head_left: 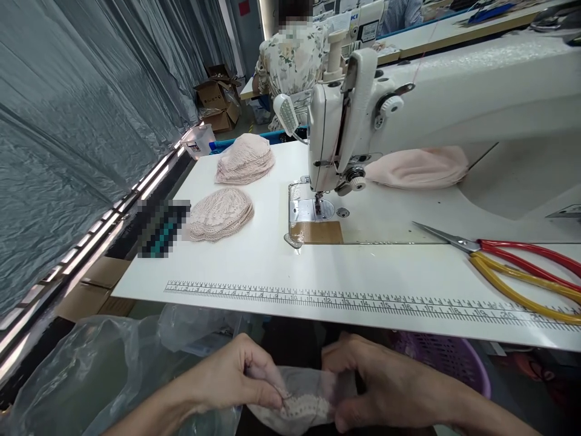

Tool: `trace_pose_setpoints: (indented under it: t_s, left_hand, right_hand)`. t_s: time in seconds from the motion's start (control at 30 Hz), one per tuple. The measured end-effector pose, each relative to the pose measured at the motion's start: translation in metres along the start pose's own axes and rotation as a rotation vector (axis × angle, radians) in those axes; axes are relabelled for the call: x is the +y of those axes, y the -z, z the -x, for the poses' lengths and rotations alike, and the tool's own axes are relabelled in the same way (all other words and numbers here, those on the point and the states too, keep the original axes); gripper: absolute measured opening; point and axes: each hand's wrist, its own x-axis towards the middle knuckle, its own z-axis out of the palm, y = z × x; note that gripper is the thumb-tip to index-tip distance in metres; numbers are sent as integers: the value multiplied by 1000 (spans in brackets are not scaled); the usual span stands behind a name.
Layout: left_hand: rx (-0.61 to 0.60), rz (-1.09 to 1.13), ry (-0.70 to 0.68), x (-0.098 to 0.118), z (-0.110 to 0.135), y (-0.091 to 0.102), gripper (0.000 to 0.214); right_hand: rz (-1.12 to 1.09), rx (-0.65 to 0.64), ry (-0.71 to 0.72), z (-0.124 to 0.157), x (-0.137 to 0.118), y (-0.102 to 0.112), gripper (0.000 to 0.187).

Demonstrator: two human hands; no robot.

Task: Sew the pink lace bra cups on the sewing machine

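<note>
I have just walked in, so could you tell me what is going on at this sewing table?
A person holds a pale pink lace piece in both hands, left hand and right hand, below the table edge. On the table are a white sewing machine, two stacks of lace pieces and scissors.

Both hands, left (236,375) and right (381,381), pinching lace piece (304,402) below sewing table (254,266)

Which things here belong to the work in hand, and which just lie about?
In hand: lace-edged pink piece, pinched by left hand and right hand.

Lying about: scissors, two lace stacks, pink fabric pile, sewing machine, purple basket.
</note>
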Motion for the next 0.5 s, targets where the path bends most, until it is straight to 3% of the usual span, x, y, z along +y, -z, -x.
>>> trace_pose_setpoints:
  t_s: [0.17, 0.33, 0.43, 0.5]
  left_hand:
    - [14, -6, -1, -1, -1, -1, 17]
    - [1, 24, 7, -4, 2, 2, 20]
    - [-2, 35, -8, -6, 4, 4, 20]
    - [38, 85, -9, -10, 5, 4, 26]
  right_hand:
    - [-46, 45, 38, -4, 3, -6, 9]
    - [-155, -4, 23, -8, 2, 0, 10]
    - [-89, -19, -14, -7, 6, 3, 6]
    - [38, 91, -31, -3, 14, -4, 9]
